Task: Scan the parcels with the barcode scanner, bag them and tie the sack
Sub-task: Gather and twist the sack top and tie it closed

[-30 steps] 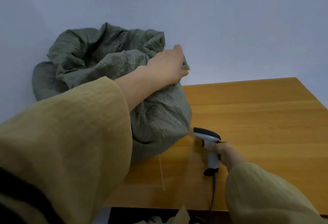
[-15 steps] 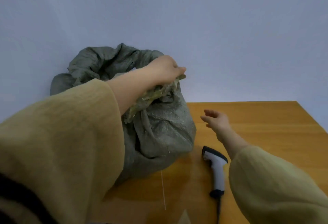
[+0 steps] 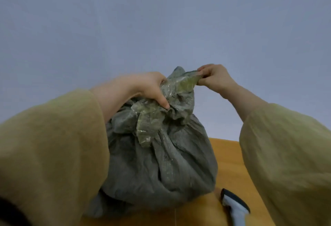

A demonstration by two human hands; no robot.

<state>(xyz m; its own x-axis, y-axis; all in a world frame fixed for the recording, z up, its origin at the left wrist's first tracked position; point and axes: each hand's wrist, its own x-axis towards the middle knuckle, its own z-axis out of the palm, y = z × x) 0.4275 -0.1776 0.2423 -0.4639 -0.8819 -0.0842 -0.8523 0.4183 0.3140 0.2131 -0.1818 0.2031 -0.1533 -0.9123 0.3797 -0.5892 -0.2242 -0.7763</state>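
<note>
Sack (image 3: 161, 168): grey-green woven, full, stood on the desk (image 3: 227, 156); mouth gathered into a bunched neck. Neck is clamped in the left hand (image 3: 150, 89), judged to keep it closed; a loose flap is pinched and drawn sideways by the right hand (image 3: 215, 79), judged for tying. Barcode scanner (image 3: 236, 211): laid aside on the desk, just beside the sack's base, unheld. No parcels are visible.

The bulging sack (image 3: 161, 168) is taking up the desk's (image 3: 227, 156) left and middle. Bare wood is lying open to its right (the barcode scanner (image 3: 234, 208) is blocking the near corner).
</note>
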